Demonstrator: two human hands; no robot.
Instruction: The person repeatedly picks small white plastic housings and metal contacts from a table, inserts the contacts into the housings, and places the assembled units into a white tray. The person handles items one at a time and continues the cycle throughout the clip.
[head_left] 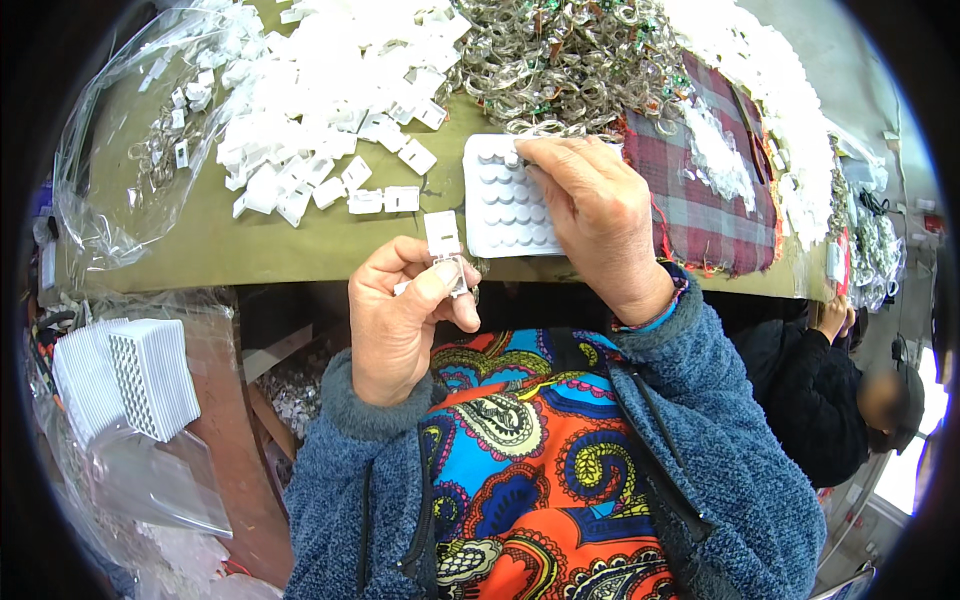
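Note:
My left hand (pixel 395 315) pinches a small white hinged plastic case (pixel 441 235) between thumb and fingers. Its flat lid stands up, and a clear or metallic-looking part shows by the thumb. To the right, my right hand (pixel 595 210) reaches over a white tray (pixel 482 243) with rows of round hollows. The thumb and index finger come together at the tray's upper part; whatever they grip there is too small to make out. Just beyond my left hand lie loose white plastic pieces (pixel 385 200).
A big heap of white pieces (pixel 310 90) covers the far left of the green tabletop (pixel 330 245). Clear ring-like parts (pixel 570 60) pile up behind the tray. Plaid cloth (pixel 735 225) lies at right. Stacked white trays (pixel 150 380) stand at lower left. Another person (pixel 820 400) sits at far right.

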